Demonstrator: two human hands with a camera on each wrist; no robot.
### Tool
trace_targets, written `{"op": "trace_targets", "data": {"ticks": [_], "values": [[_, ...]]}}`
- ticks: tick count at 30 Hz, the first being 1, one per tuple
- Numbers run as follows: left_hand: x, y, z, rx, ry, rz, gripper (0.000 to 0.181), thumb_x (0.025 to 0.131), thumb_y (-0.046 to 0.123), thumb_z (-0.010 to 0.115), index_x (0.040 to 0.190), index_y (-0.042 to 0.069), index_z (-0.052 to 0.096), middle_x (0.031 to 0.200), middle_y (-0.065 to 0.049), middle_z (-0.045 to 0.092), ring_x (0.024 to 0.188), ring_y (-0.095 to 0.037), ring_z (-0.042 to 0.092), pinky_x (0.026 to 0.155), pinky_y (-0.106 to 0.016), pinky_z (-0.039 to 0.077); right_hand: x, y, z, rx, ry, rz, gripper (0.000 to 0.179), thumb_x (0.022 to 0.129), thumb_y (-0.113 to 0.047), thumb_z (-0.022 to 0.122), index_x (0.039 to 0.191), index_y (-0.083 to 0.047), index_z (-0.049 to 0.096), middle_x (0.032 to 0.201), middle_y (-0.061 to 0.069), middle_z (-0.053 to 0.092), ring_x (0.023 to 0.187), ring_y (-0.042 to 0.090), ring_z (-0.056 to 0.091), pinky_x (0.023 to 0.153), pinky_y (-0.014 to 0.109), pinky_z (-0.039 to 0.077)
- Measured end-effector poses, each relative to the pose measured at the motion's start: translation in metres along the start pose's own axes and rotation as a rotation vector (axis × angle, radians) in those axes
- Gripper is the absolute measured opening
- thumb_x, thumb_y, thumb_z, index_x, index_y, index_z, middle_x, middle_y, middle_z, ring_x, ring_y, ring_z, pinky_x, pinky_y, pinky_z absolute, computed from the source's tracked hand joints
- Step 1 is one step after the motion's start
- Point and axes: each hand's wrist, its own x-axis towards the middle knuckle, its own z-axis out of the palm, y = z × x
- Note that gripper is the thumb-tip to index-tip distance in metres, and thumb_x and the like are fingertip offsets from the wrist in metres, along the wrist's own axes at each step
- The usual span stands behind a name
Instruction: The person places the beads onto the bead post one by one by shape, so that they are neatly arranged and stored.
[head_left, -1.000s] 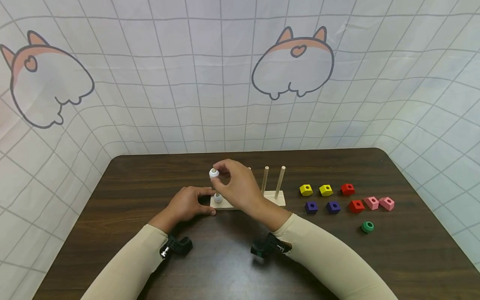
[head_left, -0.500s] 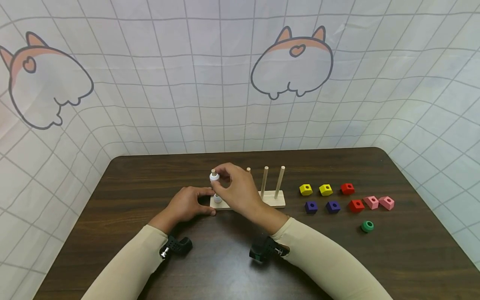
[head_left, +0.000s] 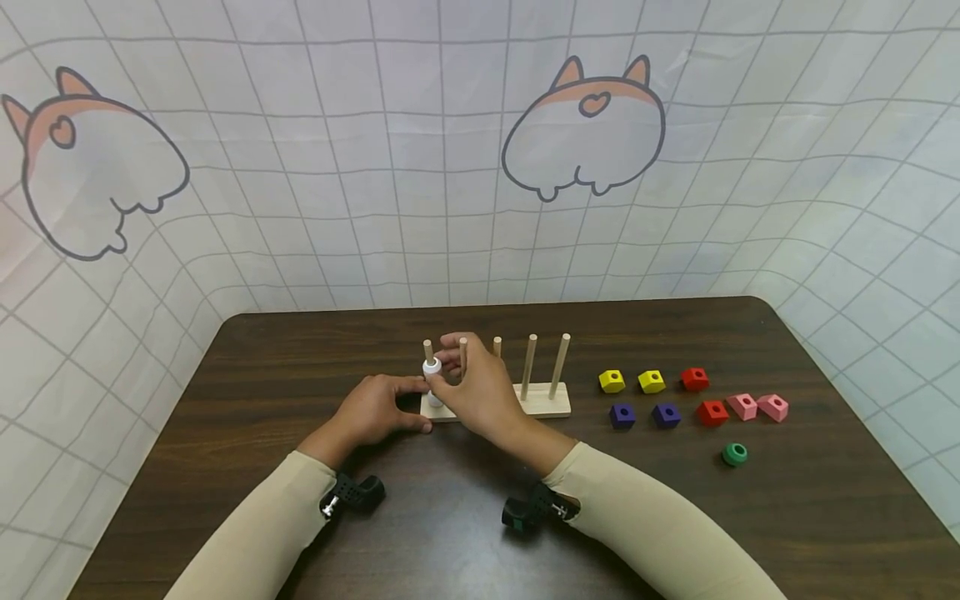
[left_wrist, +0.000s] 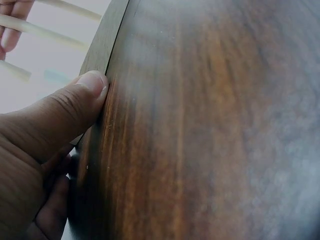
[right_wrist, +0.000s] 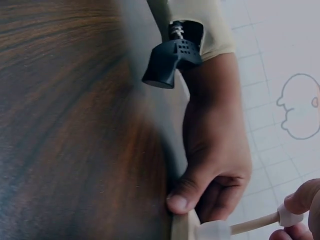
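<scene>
A pale wooden peg board [head_left: 546, 402] with several upright dowels stands at the middle of the table. Its left end is held by my left hand [head_left: 378, 407]; in the left wrist view the thumb [left_wrist: 75, 102] presses the base's front edge. My right hand [head_left: 483, 390] pinches a white bead [head_left: 431, 367], threaded on the leftmost dowel [head_left: 428, 350]. Lower on that same dowel sits another white bead [head_left: 435, 399], near the base. The right wrist view shows the pinched bead [right_wrist: 290, 217] between thumb and fingers, apart from the lower bead [right_wrist: 213, 230].
To the right lie yellow blocks [head_left: 612, 381], purple blocks [head_left: 622, 416], red blocks [head_left: 695, 379] and pink blocks [head_left: 773, 406], all with holes. A green bead [head_left: 735, 453] lies nearer the front. Behind the dark wooden table [head_left: 337, 342] hangs a white gridded curtain [head_left: 345, 167].
The white bead in my right hand has slid down the leftmost dowel from its tip, and more of the dowel shows above it. My left hand has stayed on the board's end.
</scene>
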Motion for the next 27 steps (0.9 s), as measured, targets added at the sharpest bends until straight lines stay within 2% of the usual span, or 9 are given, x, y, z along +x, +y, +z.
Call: {"op": "trace_targets", "data": {"ticks": [6,10,14,22,27], "values": [[0.000,0.000,0.000,0.000,0.010,0.018,0.062,0.075,0.039,0.093,0.130,0.018,0.074,0.126,-0.002,0.071,0.121,-0.028,0.063,0.099,-0.050,0.050,-0.003,0.011,0.006,-0.004,-0.012,0.058,0.034,0.090,-0.015,0.079,0.117,-0.009,0.060,0.107,0.000,0.072,0.097,0.016,0.071,0.083,0.033,0.056],[0.000,0.001,0.001,0.013,0.013,0.026,0.059,0.075,0.039,0.093,0.127,0.018,0.075,0.125,-0.001,0.072,0.119,-0.028,0.064,0.097,-0.049,0.051,-0.005,0.018,0.010,-0.023,-0.018,0.065,0.030,0.090,-0.016,0.079,0.113,-0.011,0.061,0.107,0.001,0.073,0.099,0.018,0.071,0.085,0.035,0.056],[0.000,0.001,0.001,0.021,0.016,0.029,0.058,0.074,0.038,0.093,0.126,0.019,0.075,0.123,-0.001,0.072,0.118,-0.028,0.064,0.097,-0.049,0.051,-0.006,0.022,0.012,-0.028,-0.025,0.059,0.031,0.090,-0.016,0.078,0.114,-0.010,0.059,0.109,0.003,0.072,0.100,0.019,0.071,0.087,0.036,0.056],[0.000,0.000,0.002,0.019,0.019,0.031,0.064,0.074,0.039,0.093,0.131,0.017,0.073,0.125,-0.003,0.071,0.119,-0.028,0.064,0.099,-0.050,0.050,-0.006,0.022,0.011,-0.047,-0.032,0.054,0.035,0.090,-0.016,0.079,0.117,-0.009,0.058,0.111,-0.001,0.072,0.102,0.016,0.070,0.089,0.035,0.054],[0.000,0.000,0.002,0.014,0.018,0.024,0.066,0.074,0.039,0.093,0.132,0.016,0.072,0.127,-0.004,0.071,0.120,-0.028,0.064,0.099,-0.049,0.050,-0.009,0.020,0.007,-0.027,-0.053,0.051,0.040,0.092,-0.018,0.077,0.125,-0.009,0.056,0.119,0.003,0.071,0.108,0.020,0.070,0.093,0.039,0.053]]}}
